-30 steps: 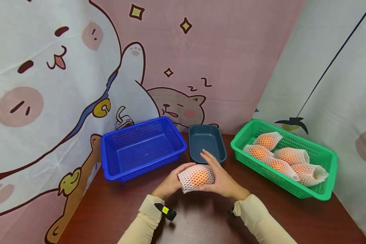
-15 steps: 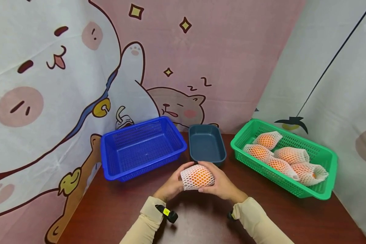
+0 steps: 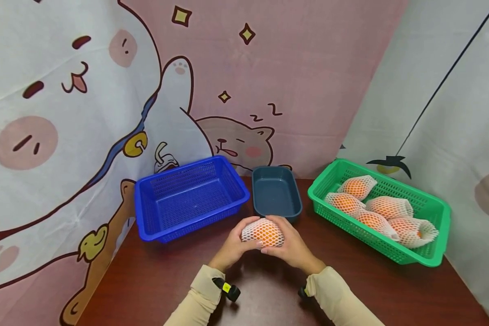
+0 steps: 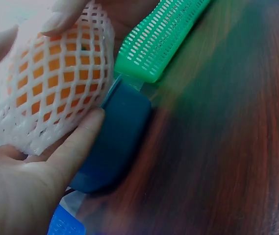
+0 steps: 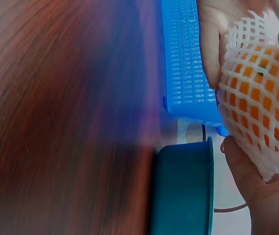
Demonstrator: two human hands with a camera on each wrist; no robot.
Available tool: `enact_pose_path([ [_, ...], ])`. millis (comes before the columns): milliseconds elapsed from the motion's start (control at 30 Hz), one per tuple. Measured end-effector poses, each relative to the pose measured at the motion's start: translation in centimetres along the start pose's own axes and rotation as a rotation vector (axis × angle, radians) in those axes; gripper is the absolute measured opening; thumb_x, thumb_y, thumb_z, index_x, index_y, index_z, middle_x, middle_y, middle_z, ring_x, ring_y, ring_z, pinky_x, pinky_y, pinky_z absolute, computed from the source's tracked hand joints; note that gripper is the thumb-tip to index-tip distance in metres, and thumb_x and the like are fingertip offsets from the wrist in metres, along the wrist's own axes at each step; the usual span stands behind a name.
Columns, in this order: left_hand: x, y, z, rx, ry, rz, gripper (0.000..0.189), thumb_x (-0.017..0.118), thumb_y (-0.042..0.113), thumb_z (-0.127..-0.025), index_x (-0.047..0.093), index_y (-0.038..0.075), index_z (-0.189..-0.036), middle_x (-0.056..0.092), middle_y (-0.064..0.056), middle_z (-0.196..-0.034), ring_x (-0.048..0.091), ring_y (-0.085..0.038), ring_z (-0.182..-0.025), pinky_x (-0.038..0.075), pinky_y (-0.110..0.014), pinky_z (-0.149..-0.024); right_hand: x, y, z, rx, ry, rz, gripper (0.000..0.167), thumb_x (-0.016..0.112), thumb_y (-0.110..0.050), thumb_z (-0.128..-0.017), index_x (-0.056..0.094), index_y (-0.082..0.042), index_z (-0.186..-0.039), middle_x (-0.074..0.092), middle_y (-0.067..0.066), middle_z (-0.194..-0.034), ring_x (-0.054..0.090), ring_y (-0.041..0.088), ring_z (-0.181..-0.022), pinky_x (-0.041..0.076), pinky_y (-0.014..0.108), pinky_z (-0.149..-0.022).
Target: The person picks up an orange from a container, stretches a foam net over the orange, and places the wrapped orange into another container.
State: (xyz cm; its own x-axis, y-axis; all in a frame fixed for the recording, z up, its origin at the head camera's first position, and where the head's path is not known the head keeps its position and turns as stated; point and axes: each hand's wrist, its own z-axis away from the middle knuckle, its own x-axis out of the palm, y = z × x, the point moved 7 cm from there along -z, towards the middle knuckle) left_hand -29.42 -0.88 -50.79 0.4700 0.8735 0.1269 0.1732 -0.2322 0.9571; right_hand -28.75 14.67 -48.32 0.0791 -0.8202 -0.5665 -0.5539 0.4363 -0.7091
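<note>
An orange (image 3: pixel 265 232) in a white foam net sleeve is held up between both hands, over the table in front of the dark teal tray. My left hand (image 3: pixel 233 248) grips its left end, the thumb lying across the near side of the net. On the opposite end my right hand (image 3: pixel 296 248) curls round the fruit, fingers over the top and thumb below. Close up in the left wrist view, orange peel (image 4: pixel 56 81) shows through the net's gaps. A small dark green spot is visible on the fruit (image 5: pixel 259 100) in the right wrist view.
A blue perforated basket (image 3: pixel 191 217) with nothing in it stands behind on the left. The teal tray (image 3: pixel 275 199) sits at the middle back. To the right, a green basket (image 3: pixel 436 217) holds several netted oranges (image 3: pixel 389 207). A printed cloth (image 3: pixel 301 81) hangs behind.
My right fingers, raised off the fruit a second ago, have come down round it. My left thumb has moved forward onto its near side. The netted orange has turned slightly.
</note>
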Motion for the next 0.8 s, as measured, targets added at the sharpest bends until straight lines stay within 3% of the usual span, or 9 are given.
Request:
enact_pose_path([
  [100, -0.3, 0.0, 0.0, 0.000, 0.043, -0.050, 0.065, 0.071, -0.005, -0.082, 0.045, 0.004, -0.141, 0.054, -0.014, -0.130, 0.056, -0.022, -0.107, 0.049, -0.032, -0.086, 0.2, -0.2, 0.0, -0.013, 0.010, 0.004, 0.085, 0.088, -0.039, -0.069, 0.048, -0.012, -0.140, 0.050, -0.001, -0.135, 0.050, 0.018, -0.118, 0.044, 0.048, -0.095],
  [200, -0.5, 0.0, 0.1, -0.006, 0.052, -0.066, 0.064, 0.072, -0.005, -0.082, 0.047, 0.004, -0.140, 0.055, -0.013, -0.129, 0.056, -0.022, -0.105, 0.049, -0.032, -0.086, 0.3, -0.3, 0.0, -0.021, 0.021, 0.015, 0.086, 0.088, -0.040, -0.069, 0.048, -0.011, -0.140, 0.050, -0.001, -0.135, 0.050, 0.019, -0.118, 0.044, 0.048, -0.095],
  [267, -0.6, 0.2, 0.1, 0.003, 0.052, -0.123, 0.063, 0.074, -0.002, -0.082, 0.048, 0.005, -0.139, 0.057, -0.010, -0.129, 0.057, -0.021, -0.105, 0.048, -0.031, -0.086, 0.3, -0.3, 0.1, -0.022, 0.029, 0.017, 0.086, 0.088, -0.040, -0.069, 0.049, -0.011, -0.140, 0.051, -0.001, -0.135, 0.050, 0.019, -0.118, 0.044, 0.047, -0.095],
  [367, -0.8, 1.3, 0.2, 0.070, 0.066, -0.363, 0.059, 0.079, 0.013, -0.081, 0.055, 0.008, -0.134, 0.059, -0.003, -0.125, 0.057, -0.018, -0.107, 0.047, -0.031, -0.088, 0.4, -0.2, 0.3, -0.019, 0.037, 0.026, 0.086, 0.088, -0.041, -0.069, 0.049, -0.009, -0.139, 0.051, -0.001, -0.133, 0.051, 0.018, -0.117, 0.044, 0.046, -0.094],
  [467, -1.3, 2.9, 0.3, 0.177, 0.105, -0.691, 0.057, 0.081, 0.029, -0.079, 0.061, 0.011, -0.129, 0.060, 0.003, -0.124, 0.056, -0.016, -0.111, 0.046, -0.034, -0.093, 0.4, 0.1, 0.5, -0.001, 0.042, 0.032, 0.086, 0.088, -0.042, -0.069, 0.050, -0.008, -0.138, 0.052, -0.001, -0.131, 0.052, 0.017, -0.114, 0.046, 0.045, -0.092],
  [567, -2.2, 4.5, 0.4, 0.265, 0.165, -0.935, 0.051, 0.081, 0.034, -0.078, 0.065, 0.015, -0.123, 0.061, 0.005, -0.123, 0.055, -0.015, -0.116, 0.043, -0.038, -0.097, 0.4, 0.2, 0.8, 0.017, 0.048, 0.041, 0.086, 0.088, -0.042, -0.068, 0.050, -0.011, -0.138, 0.053, -0.003, -0.129, 0.053, 0.016, -0.111, 0.047, 0.044, -0.090],
  [667, -3.7, 5.9, 0.6, 0.310, 0.244, -1.085, 0.046, 0.082, 0.030, -0.078, 0.067, 0.017, -0.119, 0.062, 0.004, -0.121, 0.055, -0.016, -0.115, 0.044, -0.039, -0.096, 0.5, 0.4, 1.0, 0.022, 0.061, 0.045, 0.086, 0.089, -0.041, -0.067, 0.050, -0.013, -0.138, 0.053, -0.003, -0.129, 0.053, 0.015, -0.110, 0.047, 0.043, -0.090],
  [800, -6.0, 7.1, 0.9, 0.367, 0.347, -1.207, 0.042, 0.083, 0.023, -0.076, 0.070, 0.015, -0.115, 0.065, 0.001, -0.116, 0.057, -0.022, -0.108, 0.044, -0.043, -0.090, 0.6, 0.6, 1.3, 0.002, 0.079, 0.053, 0.087, 0.090, -0.039, -0.065, 0.051, -0.014, -0.138, 0.054, -0.003, -0.127, 0.054, 0.015, -0.110, 0.046, 0.040, -0.089],
])
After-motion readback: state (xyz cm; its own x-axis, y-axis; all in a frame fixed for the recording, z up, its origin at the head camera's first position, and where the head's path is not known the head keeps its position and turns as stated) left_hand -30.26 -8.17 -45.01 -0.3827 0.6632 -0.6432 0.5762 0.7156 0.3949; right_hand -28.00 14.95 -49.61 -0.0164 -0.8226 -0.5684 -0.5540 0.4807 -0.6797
